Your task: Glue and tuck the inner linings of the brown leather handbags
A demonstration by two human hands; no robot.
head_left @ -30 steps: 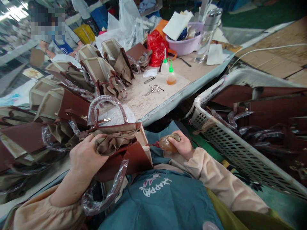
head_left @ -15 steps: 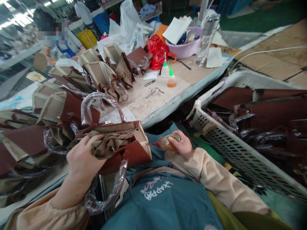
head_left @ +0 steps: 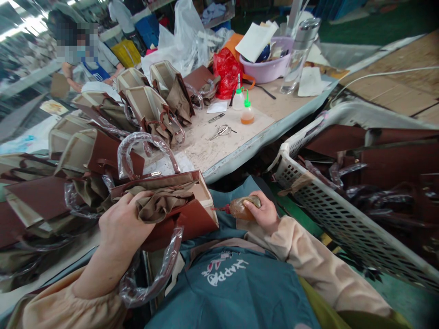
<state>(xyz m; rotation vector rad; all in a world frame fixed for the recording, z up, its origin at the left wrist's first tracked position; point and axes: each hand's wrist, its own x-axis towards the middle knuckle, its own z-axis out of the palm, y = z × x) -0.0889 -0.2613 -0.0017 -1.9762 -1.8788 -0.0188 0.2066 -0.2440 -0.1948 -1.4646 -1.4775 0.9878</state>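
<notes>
A brown handbag (head_left: 195,220) lies across my lap, its tan cloth lining bunched out of the top and its handles wrapped in clear plastic. My left hand (head_left: 125,224) grips the bag at the lining, fingers tucked into the cloth. In my right hand (head_left: 265,211) is a squeeze bottle (head_left: 241,208) of amber liquid, held on its side. Its thin red nozzle points left at the cream-edged open end of the bag. Whether the tip touches the edge I cannot tell.
Several similar bags (head_left: 78,151) crowd the table on the left. Scissors (head_left: 222,131), a small green-capped bottle (head_left: 247,114) and a glass flask (head_left: 300,57) stand or lie ahead. On the right, a white plastic crate (head_left: 308,196) holds more brown bags. A co-worker (head_left: 85,59) sits far left.
The bottle and my right hand have shifted very slightly right. The whole view has moved a little; both hands keep their holds.
</notes>
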